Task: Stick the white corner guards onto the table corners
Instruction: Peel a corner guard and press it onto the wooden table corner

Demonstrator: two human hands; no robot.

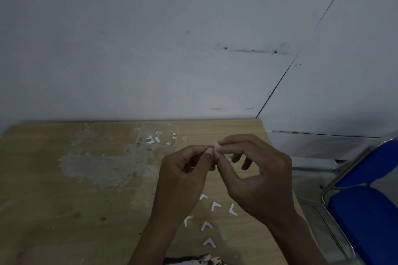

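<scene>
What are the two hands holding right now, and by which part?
Both the left hand and right hand pinch one small white piece between fingertips; it is too hidden to tell which part.

Wood-grain table [64, 200], worn rough patch [103, 170].

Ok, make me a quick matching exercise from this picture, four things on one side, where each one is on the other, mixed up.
Things:
1. loose white corner guards
2. clear plastic bag
3. blue chair
4. worn grey patch

Places:
A. on the table, left of the hands
B. beside the table, at its right
C. at the table's far edge, by the wall
D. on the table, below the hands

Pairs: 1-D, 2-C, 3-B, 4-A
</scene>
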